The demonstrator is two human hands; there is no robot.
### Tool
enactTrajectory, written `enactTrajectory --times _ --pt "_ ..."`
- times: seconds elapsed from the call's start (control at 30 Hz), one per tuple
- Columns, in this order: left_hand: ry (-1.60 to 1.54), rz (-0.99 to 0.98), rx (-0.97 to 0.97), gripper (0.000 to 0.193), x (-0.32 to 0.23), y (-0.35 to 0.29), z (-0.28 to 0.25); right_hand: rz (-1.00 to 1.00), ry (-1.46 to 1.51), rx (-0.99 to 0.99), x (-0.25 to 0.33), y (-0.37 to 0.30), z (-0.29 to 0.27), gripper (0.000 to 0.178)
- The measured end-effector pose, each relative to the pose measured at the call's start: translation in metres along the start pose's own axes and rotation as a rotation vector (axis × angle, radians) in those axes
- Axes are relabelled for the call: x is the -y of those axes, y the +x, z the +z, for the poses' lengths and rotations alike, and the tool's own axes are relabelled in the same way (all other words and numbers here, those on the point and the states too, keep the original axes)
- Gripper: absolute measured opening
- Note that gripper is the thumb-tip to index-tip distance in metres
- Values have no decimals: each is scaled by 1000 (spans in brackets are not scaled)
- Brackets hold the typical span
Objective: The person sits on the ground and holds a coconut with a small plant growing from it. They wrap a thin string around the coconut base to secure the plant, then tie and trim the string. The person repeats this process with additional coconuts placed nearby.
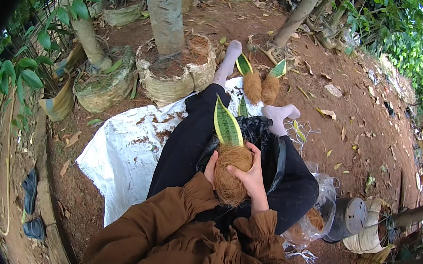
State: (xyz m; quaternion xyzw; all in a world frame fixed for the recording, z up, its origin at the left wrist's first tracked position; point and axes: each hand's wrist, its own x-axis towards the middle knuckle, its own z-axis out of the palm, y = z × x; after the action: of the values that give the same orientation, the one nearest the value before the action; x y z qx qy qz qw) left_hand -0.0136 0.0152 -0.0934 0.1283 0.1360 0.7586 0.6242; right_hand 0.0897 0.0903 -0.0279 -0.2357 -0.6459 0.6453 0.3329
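Observation:
Between my two hands is a ball of brown coconut fibre (232,170) with a yellow-edged snake plant leaf (228,124) standing out of its top. My left hand (211,168) presses against the ball's left side, its fingers mostly hidden behind the fibre. On the other side my right hand (253,177) wraps round it, with the thumb across the front. Under the ball, a black plastic bag (257,130) lies over my lap. Two similar fibre-wrapped plants, one on the left (252,87) and one on the right (270,89), rest beyond my feet.
A white sack (127,147) is spread under my legs. To my right are a clear plastic bag (314,213) with fibre inside and a dark pot (345,220). Trees in sack planters (175,83) stand ahead on the left. Dark sandals (29,189) lie far left.

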Motion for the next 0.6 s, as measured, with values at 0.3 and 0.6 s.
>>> enactTrajectory --times 0.3,0.6 --pt "-128 -65 122 77 -11 -10 18 -75 -858 -48 2 -5 1 60" --pt "-59 -57 -32 73 -4 -6 4 -25 -572 -100 -28 -6 -6 52"
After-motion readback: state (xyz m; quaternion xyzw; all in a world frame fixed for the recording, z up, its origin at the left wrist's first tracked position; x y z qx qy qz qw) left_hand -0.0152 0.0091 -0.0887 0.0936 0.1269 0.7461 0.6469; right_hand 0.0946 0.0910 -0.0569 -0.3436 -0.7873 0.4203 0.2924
